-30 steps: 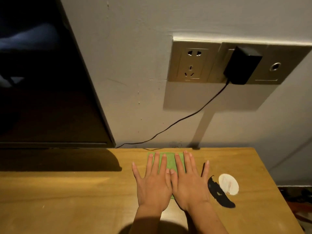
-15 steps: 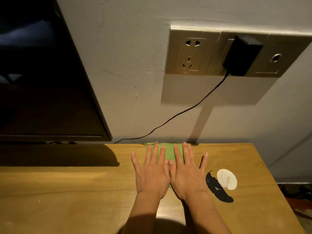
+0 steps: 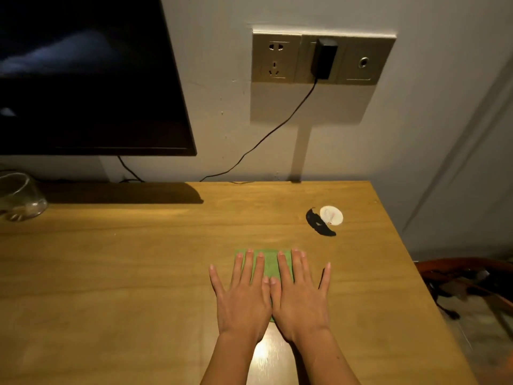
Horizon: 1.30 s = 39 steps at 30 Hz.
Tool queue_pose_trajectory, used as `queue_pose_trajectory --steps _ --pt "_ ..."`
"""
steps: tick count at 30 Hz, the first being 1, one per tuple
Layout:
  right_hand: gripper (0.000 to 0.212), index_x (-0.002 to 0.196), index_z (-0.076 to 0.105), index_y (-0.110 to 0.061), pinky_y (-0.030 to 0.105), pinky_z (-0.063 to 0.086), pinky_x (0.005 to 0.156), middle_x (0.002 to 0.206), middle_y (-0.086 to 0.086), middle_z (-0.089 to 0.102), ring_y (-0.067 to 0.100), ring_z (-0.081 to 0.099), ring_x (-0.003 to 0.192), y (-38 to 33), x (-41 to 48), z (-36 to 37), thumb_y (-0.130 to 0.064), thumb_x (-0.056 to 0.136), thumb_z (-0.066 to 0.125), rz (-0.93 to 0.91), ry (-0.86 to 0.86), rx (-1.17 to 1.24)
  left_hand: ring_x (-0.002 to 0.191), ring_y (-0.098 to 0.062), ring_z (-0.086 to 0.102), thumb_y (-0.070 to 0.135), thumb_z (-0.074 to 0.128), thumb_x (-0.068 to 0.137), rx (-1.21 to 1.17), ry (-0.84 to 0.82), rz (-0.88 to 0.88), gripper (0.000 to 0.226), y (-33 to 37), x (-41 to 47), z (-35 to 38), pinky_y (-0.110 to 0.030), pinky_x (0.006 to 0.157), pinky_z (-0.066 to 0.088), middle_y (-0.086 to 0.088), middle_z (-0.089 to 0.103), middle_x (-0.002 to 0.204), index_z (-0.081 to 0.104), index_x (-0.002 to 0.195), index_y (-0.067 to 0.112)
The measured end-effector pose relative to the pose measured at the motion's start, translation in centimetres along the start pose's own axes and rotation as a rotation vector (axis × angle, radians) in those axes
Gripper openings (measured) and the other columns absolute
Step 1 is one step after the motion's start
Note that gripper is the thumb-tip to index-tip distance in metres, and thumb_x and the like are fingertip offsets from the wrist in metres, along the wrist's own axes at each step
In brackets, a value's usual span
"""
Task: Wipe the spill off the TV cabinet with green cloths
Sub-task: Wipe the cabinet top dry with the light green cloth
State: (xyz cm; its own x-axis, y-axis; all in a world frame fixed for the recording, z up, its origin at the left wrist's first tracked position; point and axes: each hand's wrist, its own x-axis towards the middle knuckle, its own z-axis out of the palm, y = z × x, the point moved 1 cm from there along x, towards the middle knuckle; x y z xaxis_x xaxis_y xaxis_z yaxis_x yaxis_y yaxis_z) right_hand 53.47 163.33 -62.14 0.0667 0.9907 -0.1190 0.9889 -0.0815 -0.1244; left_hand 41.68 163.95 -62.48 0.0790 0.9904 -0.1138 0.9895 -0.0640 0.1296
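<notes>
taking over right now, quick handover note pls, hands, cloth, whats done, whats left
Left hand: flat, fingers straight, pressing on the cloth.
Right hand: the same, right beside the left hand.
Cloth: one green cloth, flat on the cabinet, towards its front.
Black mark: further back and to the right, beside a white disc, apart from the cloth.
Done: cannot tell; no wet patch shows around the cloth.
Left: if the black mark is the spill, the cloth has not yet reached it. Probably slide the cloth back and right over it.
</notes>
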Motion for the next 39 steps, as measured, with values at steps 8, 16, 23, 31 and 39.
queue_pose_trajectory --steps 8,16,23,31,39 --pt "0.062 0.150 0.030 -0.022 0.067 0.007 0.113 0.159 0.007 0.027 0.024 0.019 0.148 2.4 -15.8 -0.5 -0.051 0.097 0.016 0.012 -0.026 0.033 0.141 -0.017 0.036 0.041 0.019 0.099 -0.021 0.052 0.049 0.055 2.9 -15.9 0.3 -0.072 0.106 0.026 0.002 0.042 0.151 0.045 0.144 0.024" --pt "0.057 0.137 0.055 -0.019 0.069 0.025 0.104 0.148 0.010 0.046 0.027 0.042 0.137 4.0 -21.0 -0.8 -0.049 0.093 0.035 -0.009 0.041 0.035 0.139 -0.002 -0.031 0.048 -0.013 0.095 -0.061 0.102 0.070 0.051 4.4 -20.6 0.9 -0.070 0.112 0.004 0.016 -0.027 0.157 -0.031 0.142 0.037" --pt "0.063 0.152 -0.003 -0.028 0.067 -0.012 0.112 0.163 0.004 -0.006 0.021 -0.015 0.148 4.8 -15.4 0.4 -0.055 0.095 -0.002 -0.031 -0.052 0.006 0.147 -0.011 -0.019 0.047 -0.010 0.093 -0.009 -0.084 0.052 0.061 4.9 -15.2 1.0 -0.067 0.111 -0.013 0.012 -0.013 0.162 -0.009 0.152 0.036" --pt "0.066 0.155 -0.005 -0.030 0.064 -0.017 0.112 0.164 0.001 -0.012 0.015 -0.021 0.148 5.2 -1.5 -0.3 -0.055 0.094 -0.010 0.008 0.021 -0.004 0.146 -0.009 -0.022 0.046 -0.008 0.097 -0.018 -0.027 0.036 0.056 5.0 -1.1 0.7 -0.064 0.110 -0.020 0.012 -0.020 0.160 -0.013 0.152 0.036" --pt "0.066 0.156 0.001 -0.028 0.061 -0.018 0.113 0.165 0.001 -0.009 0.014 -0.016 0.149 5.3 12.5 -1.5 -0.054 0.096 -0.007 0.036 0.082 -0.010 0.149 -0.011 -0.016 0.046 -0.013 0.093 -0.028 0.012 0.082 0.062 5.2 13.5 -0.4 -0.064 0.109 -0.020 0.011 -0.016 0.162 -0.006 0.154 0.035"
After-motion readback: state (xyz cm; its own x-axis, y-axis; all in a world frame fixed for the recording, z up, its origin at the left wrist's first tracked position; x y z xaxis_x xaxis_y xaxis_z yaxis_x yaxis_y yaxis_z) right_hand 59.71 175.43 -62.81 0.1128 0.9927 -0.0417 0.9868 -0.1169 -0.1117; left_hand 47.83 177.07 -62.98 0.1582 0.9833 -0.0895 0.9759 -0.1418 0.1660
